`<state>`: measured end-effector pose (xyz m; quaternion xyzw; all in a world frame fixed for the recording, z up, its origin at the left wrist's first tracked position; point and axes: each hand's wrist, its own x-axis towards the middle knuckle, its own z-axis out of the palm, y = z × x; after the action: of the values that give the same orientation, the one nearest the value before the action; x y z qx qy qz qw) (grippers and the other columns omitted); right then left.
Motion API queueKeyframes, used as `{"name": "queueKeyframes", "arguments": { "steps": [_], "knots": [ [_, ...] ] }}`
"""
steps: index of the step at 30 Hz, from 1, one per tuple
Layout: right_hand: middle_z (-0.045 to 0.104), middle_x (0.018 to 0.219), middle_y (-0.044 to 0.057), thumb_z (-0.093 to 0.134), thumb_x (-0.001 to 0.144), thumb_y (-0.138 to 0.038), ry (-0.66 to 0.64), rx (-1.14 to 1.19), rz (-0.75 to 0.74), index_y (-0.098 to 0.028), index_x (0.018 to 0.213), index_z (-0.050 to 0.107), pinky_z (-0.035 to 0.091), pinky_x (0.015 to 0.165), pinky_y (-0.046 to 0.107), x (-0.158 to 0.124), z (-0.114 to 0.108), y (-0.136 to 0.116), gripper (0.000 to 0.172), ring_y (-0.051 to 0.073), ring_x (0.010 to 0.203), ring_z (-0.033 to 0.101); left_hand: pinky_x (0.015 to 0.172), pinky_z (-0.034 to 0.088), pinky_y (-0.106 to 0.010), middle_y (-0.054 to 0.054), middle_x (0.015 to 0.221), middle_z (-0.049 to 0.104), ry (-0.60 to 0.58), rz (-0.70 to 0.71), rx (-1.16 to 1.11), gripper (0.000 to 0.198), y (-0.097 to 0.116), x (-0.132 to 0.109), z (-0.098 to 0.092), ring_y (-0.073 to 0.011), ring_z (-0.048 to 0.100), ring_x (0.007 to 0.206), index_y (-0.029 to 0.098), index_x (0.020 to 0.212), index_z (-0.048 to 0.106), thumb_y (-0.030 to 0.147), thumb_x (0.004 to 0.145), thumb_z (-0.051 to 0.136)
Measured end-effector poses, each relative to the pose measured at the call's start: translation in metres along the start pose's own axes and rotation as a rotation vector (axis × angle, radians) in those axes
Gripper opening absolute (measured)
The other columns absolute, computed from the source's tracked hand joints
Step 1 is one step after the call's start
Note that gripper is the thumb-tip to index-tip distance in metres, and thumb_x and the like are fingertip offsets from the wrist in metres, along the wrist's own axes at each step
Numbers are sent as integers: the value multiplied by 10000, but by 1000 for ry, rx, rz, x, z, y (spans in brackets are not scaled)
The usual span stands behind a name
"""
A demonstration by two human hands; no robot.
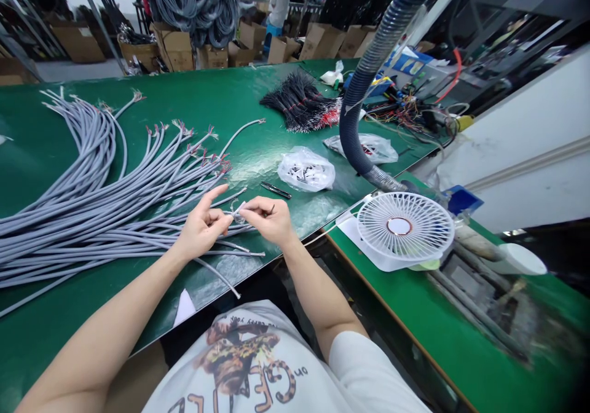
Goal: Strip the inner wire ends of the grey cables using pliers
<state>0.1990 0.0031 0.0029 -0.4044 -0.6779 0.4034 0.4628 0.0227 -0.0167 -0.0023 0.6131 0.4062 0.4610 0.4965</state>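
Observation:
My left hand (203, 224) and my right hand (268, 217) meet over the near edge of the green table (138, 333). Both pinch the stripped end of one grey cable (221, 275), which trails down toward my lap. The left index finger sticks out, while the other fingers are closed. A thin wire tip shows between the two hands. A large fan of grey cables (92, 198) with bared red-tipped ends lies on the table just left of and behind my hands.
Small black tweezers (275, 190) lie behind my right hand, next to a plastic bag of small parts (306, 169). A bundle of black wires (299, 101), a blue ribbed hose (369, 75) and a white desk fan (404, 227) stand to the right. Cardboard boxes and a person stand far behind.

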Motion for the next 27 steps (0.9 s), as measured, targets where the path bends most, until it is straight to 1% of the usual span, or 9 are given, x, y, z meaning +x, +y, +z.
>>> {"name": "queueKeyframes", "arguments": {
  "steps": [3,6,8,10,13,17,21,25,27],
  "knots": [
    [541,569,-20,620,759,-328,19,-130,-67,-166,672,668,294,519,237,2,-2,-7,190,71,499,376,486,342,-190,77,521,503,-81,-6,80,670,0,-1,1,-73,453,457,145,1426,312,258,831,597],
    [397,461,-64,636,747,-411,-10,29,84,-147,661,648,253,471,223,12,-6,-5,278,57,451,298,511,361,-192,84,523,495,-122,-1,78,655,-1,-2,-1,-75,462,467,154,1421,324,241,831,595],
    [314,404,-95,577,775,-542,-114,250,229,-123,776,673,207,418,214,17,-9,2,430,47,390,223,519,372,-195,83,527,499,-111,-7,27,658,0,-2,-3,-79,483,475,153,1420,327,245,829,601],
    [277,365,-117,459,811,-653,-223,434,334,-101,979,667,171,383,207,18,-13,9,613,46,339,164,516,374,-197,78,528,508,-93,-21,-19,663,1,-1,-4,-83,498,475,151,1418,331,252,825,610],
    [300,345,-129,407,813,-705,-333,570,362,-111,1194,586,181,373,197,14,-15,16,728,46,311,152,499,369,-199,67,521,523,-76,-31,-56,677,2,1,-5,-87,499,465,140,1412,341,273,813,628],
    [323,339,-142,576,733,-654,-432,678,317,-132,1271,535,194,380,190,9,-12,17,751,41,319,168,501,381,-196,65,504,530,-65,-31,-66,712,4,2,-5,-85,494,460,114,1414,322,297,803,638],
    [330,330,-153,689,694,-512,-500,742,324,-154,1284,520,195,377,187,8,-3,19,711,35,310,172,498,376,-195,70,500,527,-90,-25,-75,709,6,2,-6,-82,484,455,107,1421,291,289,818,618],
    [341,342,-151,720,683,-408,-519,679,332,-177,1259,542,194,376,181,9,4,20,645,37,310,231,483,363,-196,69,497,517,-100,-28,-98,727,5,3,-8,-92,493,451,110,1421,287,300,812,637],
    [419,395,-122,718,684,-382,-512,609,311,-164,1180,602,192,372,181,10,6,18,554,34,329,275,483,369,-198,59,516,534,-97,-35,-124,736,4,4,-8,-94,497,454,119,1414,293,315,803,655]
  ]
}}
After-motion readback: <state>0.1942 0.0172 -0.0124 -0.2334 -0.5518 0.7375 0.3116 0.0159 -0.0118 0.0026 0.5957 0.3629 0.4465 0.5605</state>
